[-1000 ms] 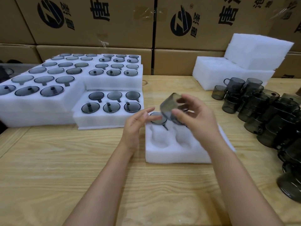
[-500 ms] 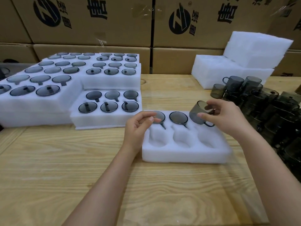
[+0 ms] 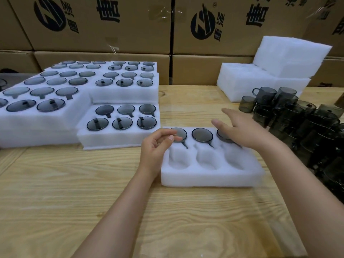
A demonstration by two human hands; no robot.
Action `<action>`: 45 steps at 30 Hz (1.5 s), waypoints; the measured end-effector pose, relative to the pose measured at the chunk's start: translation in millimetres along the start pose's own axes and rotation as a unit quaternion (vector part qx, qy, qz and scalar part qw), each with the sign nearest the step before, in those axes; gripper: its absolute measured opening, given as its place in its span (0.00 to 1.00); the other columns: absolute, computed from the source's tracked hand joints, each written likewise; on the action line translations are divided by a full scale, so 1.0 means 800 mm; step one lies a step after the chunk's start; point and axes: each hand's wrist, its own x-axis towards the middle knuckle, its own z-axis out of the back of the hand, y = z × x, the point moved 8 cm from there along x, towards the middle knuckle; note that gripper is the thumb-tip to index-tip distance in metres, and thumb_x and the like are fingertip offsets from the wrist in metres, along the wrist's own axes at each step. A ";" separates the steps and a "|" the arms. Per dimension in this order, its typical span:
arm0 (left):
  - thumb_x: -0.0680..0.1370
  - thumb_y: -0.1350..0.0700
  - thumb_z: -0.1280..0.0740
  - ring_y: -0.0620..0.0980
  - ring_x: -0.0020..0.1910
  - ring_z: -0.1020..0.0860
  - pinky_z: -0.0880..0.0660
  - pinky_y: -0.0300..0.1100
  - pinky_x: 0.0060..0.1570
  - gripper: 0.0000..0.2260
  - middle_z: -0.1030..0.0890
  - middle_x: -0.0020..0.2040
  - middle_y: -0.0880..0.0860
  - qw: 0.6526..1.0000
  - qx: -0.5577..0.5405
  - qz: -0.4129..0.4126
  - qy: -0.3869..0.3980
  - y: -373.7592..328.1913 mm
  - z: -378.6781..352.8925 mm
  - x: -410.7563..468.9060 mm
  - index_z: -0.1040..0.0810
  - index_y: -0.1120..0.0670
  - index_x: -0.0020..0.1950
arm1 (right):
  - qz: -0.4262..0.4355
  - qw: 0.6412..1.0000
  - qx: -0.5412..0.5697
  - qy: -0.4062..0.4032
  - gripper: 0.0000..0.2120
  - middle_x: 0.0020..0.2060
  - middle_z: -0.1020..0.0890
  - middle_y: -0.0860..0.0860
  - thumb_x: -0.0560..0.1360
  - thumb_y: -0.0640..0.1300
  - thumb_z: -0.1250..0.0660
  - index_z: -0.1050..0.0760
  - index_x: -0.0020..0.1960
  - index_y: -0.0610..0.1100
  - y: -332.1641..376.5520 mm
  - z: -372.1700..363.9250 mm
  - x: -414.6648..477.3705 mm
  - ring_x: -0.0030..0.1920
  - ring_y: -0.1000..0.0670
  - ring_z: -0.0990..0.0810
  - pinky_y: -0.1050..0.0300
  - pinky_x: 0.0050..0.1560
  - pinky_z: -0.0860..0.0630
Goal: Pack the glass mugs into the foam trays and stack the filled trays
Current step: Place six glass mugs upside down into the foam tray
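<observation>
3 mugs (image 3: pixel 202 135) occupy far pockets of the foam tray (image 3: pixel 210 178).

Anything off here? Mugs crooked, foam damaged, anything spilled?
Nothing broken or spilled. The front tray holds three mugs in its far row; the near row is empty. Only oddity: the top spare foam block sits skewed on its stack.

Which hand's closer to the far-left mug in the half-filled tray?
Left. The left hand has fingertips at the rim of the far-left mug; the right hand hovers over the far-right mug, at the other end of the tray.
</observation>
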 end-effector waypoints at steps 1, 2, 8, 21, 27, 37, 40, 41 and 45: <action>0.73 0.59 0.37 0.46 0.45 0.18 0.26 0.35 0.50 0.08 0.15 0.38 0.50 1.000 0.001 0.001 0.000 0.000 0.001 0.000 0.21 0.57 0.48 | 0.002 0.999 -0.018 0.049 0.36 0.76 0.44 0.51 0.75 0.67 0.51 0.47 0.76 0.49 0.003 -0.018 0.002 0.75 0.49 0.47 0.50 0.71 0.44; 0.73 0.59 0.37 0.47 0.45 0.18 0.26 0.35 0.50 0.08 0.15 0.39 0.50 1.000 0.003 0.001 0.001 0.001 0.001 0.000 0.21 0.57 0.48 | -0.001 0.994 -0.055 0.097 0.33 0.77 0.49 0.53 0.77 0.66 0.56 0.50 0.77 0.51 0.002 -0.038 0.002 0.76 0.51 0.53 0.49 0.73 0.54; 0.73 0.59 0.37 0.47 0.46 0.17 0.26 0.35 0.51 0.09 0.15 0.40 0.51 1.000 -0.014 0.010 -0.005 0.005 0.000 -0.003 0.21 0.59 0.49 | -0.004 0.988 -0.115 0.107 0.31 0.77 0.55 0.58 0.76 0.66 0.63 0.56 0.77 0.56 -0.011 -0.065 0.001 0.76 0.55 0.61 0.49 0.73 0.65; 0.73 0.56 0.38 0.45 0.45 0.19 0.26 0.36 0.51 0.08 0.15 0.38 0.50 0.999 0.000 0.026 -0.038 0.008 -0.001 -0.003 0.21 0.56 0.46 | -0.210 0.909 -0.298 -0.201 0.22 0.62 0.29 0.36 0.76 0.47 0.36 0.32 0.64 0.34 -0.121 0.123 0.026 0.63 0.37 0.34 0.46 0.58 0.34; 0.73 0.56 0.38 0.45 0.45 0.19 0.26 0.36 0.50 0.08 0.15 0.39 0.50 0.999 0.002 0.029 -0.039 0.009 -0.002 -0.003 0.21 0.56 0.46 | -0.265 0.872 -0.404 -0.083 0.10 0.53 0.25 0.40 0.77 0.45 0.37 0.27 0.40 0.41 -0.161 0.125 0.036 0.62 0.39 0.35 0.46 0.66 0.42; 0.73 0.57 0.37 0.45 0.45 0.19 0.27 0.35 0.50 0.08 0.15 0.38 0.49 0.999 -0.001 0.028 -0.028 0.007 -0.003 -0.004 0.22 0.58 0.47 | -0.237 0.903 -0.315 -0.170 0.09 0.32 0.31 0.43 0.74 0.40 0.35 0.29 0.35 0.40 -0.126 0.130 0.031 0.54 0.41 0.32 0.48 0.58 0.41; 0.72 0.58 0.36 0.46 0.46 0.18 0.27 0.38 0.51 0.07 0.15 0.40 0.50 1.000 0.000 0.021 -0.023 0.003 -0.003 -0.004 0.22 0.57 0.48 | -0.190 0.927 -0.264 -0.188 0.07 0.37 0.30 0.43 0.75 0.45 0.36 0.25 0.44 0.41 -0.080 0.135 0.025 0.56 0.40 0.34 0.49 0.56 0.41; 0.72 0.59 0.36 0.47 0.48 0.18 0.27 0.39 0.53 0.07 0.15 0.41 0.51 1.000 0.003 0.016 -0.024 0.001 -0.003 -0.005 0.22 0.55 0.49 | -0.165 0.939 -0.237 -0.185 0.07 0.38 0.30 0.43 0.76 0.47 0.36 0.24 0.45 0.43 -0.057 0.133 0.020 0.57 0.40 0.34 0.48 0.56 0.41; 0.71 0.57 0.32 0.49 0.60 0.23 0.29 0.49 0.63 0.22 0.21 0.62 0.52 0.999 0.033 -0.002 -0.025 -0.007 -0.002 -0.006 0.29 0.50 0.65 | -0.035 0.986 -0.056 -0.153 0.05 0.44 0.22 0.47 0.74 0.49 0.33 0.28 0.41 0.54 0.048 0.099 -0.018 0.59 0.41 0.30 0.50 0.58 0.40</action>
